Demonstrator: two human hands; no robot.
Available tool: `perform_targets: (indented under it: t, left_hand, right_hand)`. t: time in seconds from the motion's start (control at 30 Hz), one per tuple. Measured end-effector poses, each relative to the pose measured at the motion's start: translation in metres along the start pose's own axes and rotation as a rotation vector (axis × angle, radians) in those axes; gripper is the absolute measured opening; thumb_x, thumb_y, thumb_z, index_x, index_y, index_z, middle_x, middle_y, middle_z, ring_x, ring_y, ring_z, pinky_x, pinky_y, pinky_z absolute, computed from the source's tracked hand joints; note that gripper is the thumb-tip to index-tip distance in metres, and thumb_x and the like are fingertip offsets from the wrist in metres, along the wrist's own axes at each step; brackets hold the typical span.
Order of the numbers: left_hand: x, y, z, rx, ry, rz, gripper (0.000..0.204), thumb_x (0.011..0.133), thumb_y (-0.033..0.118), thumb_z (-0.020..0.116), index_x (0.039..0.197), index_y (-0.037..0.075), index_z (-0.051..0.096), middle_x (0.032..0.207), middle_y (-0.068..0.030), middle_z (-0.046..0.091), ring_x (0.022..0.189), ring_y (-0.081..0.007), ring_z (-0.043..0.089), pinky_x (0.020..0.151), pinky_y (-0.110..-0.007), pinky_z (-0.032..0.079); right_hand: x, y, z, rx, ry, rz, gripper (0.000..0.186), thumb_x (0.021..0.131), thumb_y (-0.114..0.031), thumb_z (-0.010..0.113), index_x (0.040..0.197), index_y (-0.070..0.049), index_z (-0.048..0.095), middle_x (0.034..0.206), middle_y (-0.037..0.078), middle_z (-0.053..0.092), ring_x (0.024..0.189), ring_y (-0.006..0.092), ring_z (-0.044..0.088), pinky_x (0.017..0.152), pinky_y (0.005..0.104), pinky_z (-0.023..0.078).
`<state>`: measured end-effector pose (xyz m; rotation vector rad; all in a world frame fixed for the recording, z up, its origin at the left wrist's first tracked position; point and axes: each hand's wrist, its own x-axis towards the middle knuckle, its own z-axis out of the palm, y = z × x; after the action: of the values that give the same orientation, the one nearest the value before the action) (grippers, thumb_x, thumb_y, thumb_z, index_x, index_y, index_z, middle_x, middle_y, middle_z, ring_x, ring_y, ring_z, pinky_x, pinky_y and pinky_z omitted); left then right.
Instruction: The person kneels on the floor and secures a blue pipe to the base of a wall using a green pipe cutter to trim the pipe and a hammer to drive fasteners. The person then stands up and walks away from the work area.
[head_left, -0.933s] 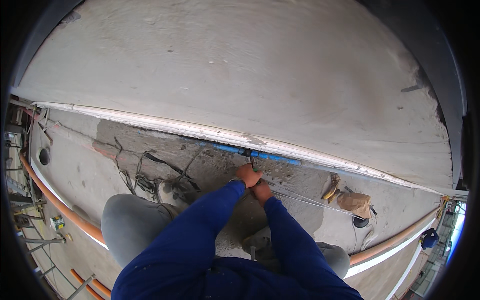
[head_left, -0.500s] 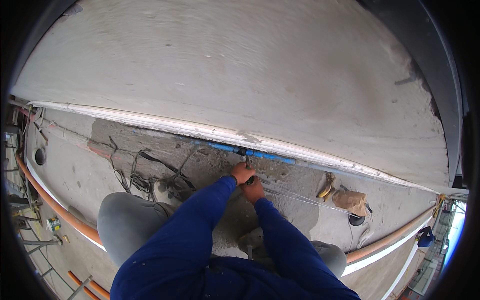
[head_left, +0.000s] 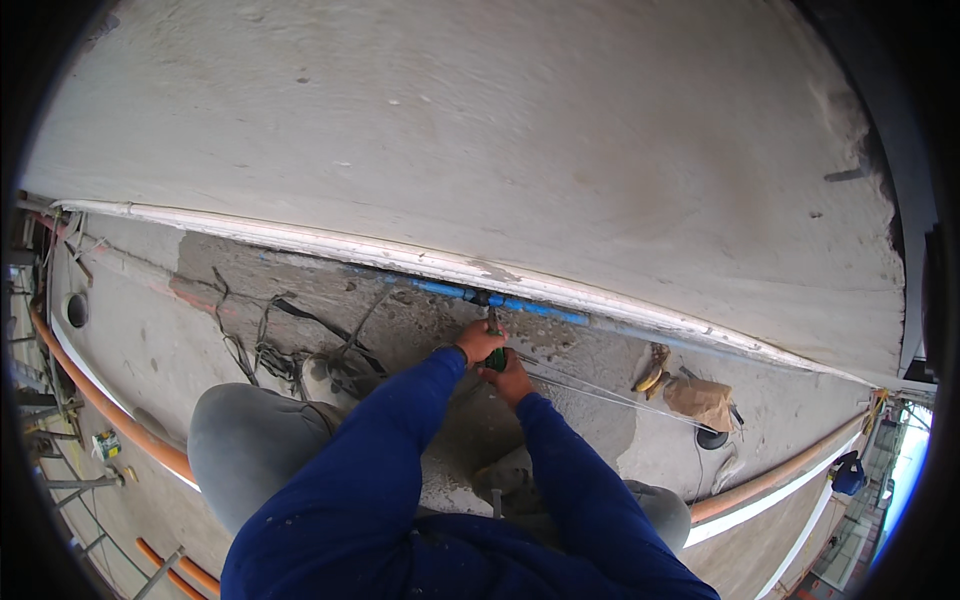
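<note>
A blue pipe [head_left: 545,309] runs along the foot of the wall, with a black fitting [head_left: 482,298] in its line. Both my hands are at a hand tool [head_left: 496,356] with a slim metal front part and a dark green handle; its exact kind is not clear. The metal end points at the black fitting and seems to reach it. My left hand [head_left: 481,341] is closed around the upper part of the tool. Just below and to the right, my right hand [head_left: 511,379] grips the handle's lower end. The fingers partly hide the tool.
Tangled dark straps [head_left: 270,345] lie at left, near my shoe. Thin pale lines [head_left: 590,389] stretch right towards a brown paper bag [head_left: 700,402] beside a yellow-brown object [head_left: 653,375]. A white strip [head_left: 330,236] edges the wall. Orange pipes [head_left: 110,410] run behind me.
My hands have parted slightly, the left a little leftward, and more of the green handle shows between them. The view has tilted slightly; the tool still points at the fitting.
</note>
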<state>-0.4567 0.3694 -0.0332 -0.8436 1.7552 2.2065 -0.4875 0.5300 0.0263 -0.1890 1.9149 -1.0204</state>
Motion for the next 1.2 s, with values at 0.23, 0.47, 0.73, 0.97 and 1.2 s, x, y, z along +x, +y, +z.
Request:
perform_targets:
  t: [0.23,0.47,0.73,0.97,1.2]
  left_hand:
    - [-0.005,0.017,0.001,0.247,0.055,-0.058,0.025,0.088,0.027,0.075,0.104,0.007,0.077,0.108,-0.0125,0.077,0.102,-0.0293,0.072,0.092,-0.045,0.056]
    - [-0.012,0.015,0.004,0.287,0.153,-0.060,0.036,0.088,0.039,0.078,0.104,0.007,0.077,0.110,-0.0178,0.076,0.103,-0.0351,0.073,0.092,-0.047,0.057]
    - [-0.009,0.005,0.011,0.593,0.137,-0.232,0.051,0.092,0.048,0.074,0.111,0.000,0.074,0.104,-0.0207,0.077,0.099,-0.0397,0.073,0.091,-0.049,0.058]
    - [-0.004,-0.008,0.033,0.044,0.225,-0.309,0.015,0.096,0.015,0.071,0.094,0.000,0.070,0.087,-0.0140,0.073,0.074,-0.0249,0.071,0.066,-0.042,0.058]
    - [0.002,0.000,0.029,-0.009,0.201,-0.313,0.014,0.099,0.010,0.066,0.101,-0.003,0.066,0.082,-0.0127,0.069,0.068,-0.0226,0.067,0.062,-0.042,0.057]
  right_hand:
    - [0.004,-0.017,0.010,-0.117,0.087,-0.053,0.075,0.081,-0.038,0.083,0.131,0.007,0.050,0.118,0.030,0.070,0.114,0.0454,0.069,0.096,0.0492,0.053]
    - [0.007,-0.032,0.026,-0.358,0.153,0.006,0.073,0.087,-0.040,0.076,0.134,0.007,0.046,0.118,0.035,0.070,0.109,0.0505,0.069,0.091,0.0554,0.056]
    - [0.013,-0.016,0.039,-0.355,0.143,-0.012,0.078,0.090,-0.042,0.075,0.141,0.007,0.044,0.121,0.030,0.071,0.109,0.0499,0.069,0.092,0.0544,0.056]
    - [-0.017,-0.076,-0.099,-0.644,0.102,-0.048,0.046,0.084,-0.027,0.078,0.119,0.002,0.067,0.125,0.028,0.066,0.121,0.0453,0.063,0.104,0.0507,0.051]
    - [-0.048,-0.088,-0.174,-0.970,0.537,-0.170,0.072,0.081,-0.015,0.073,0.149,0.000,0.051,0.149,0.022,0.049,0.141,0.0409,0.045,0.118,0.0501,0.040]
